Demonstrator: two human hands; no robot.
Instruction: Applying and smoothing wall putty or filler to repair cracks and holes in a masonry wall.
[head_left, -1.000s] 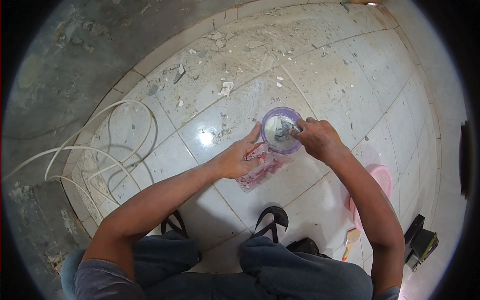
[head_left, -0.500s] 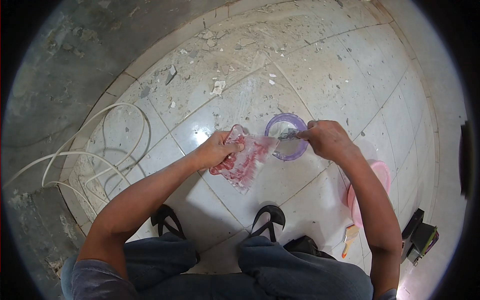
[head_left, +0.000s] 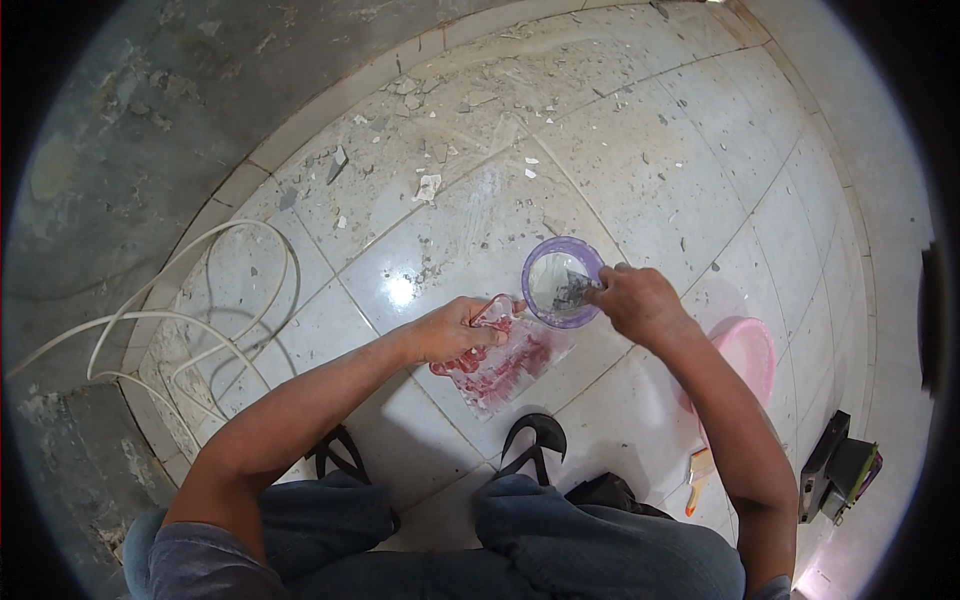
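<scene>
My left hand (head_left: 450, 333) grips a red plastic putty spreader (head_left: 512, 362) by its thick edge. Its thin blade points toward my feet and to the right, smeared with whitish paste. Right beside it, a round purple tub (head_left: 562, 242) stands on the tiles with white paste (head_left: 547, 273) inside. My right hand (head_left: 645, 305) is closed around a small putty knife, whose dirty grey blade (head_left: 572, 290) reaches into the tub over the paste. The knife's handle is hidden in my fingers.
A pink basin (head_left: 752, 350) stands by my right forearm, with a paintbrush (head_left: 699, 478) near it. A pale hose or cable (head_left: 225, 335) loops at the left. Rubble (head_left: 428, 187) litters the far tiles along the grey wall (head_left: 130, 150). Dark objects (head_left: 838, 475) lie far right.
The spreader has come nearer to me, away from the tub, and tilted flatter. The putty knife, which was close to the spreader's edge, now points into the tub. The view has shifted slightly.
</scene>
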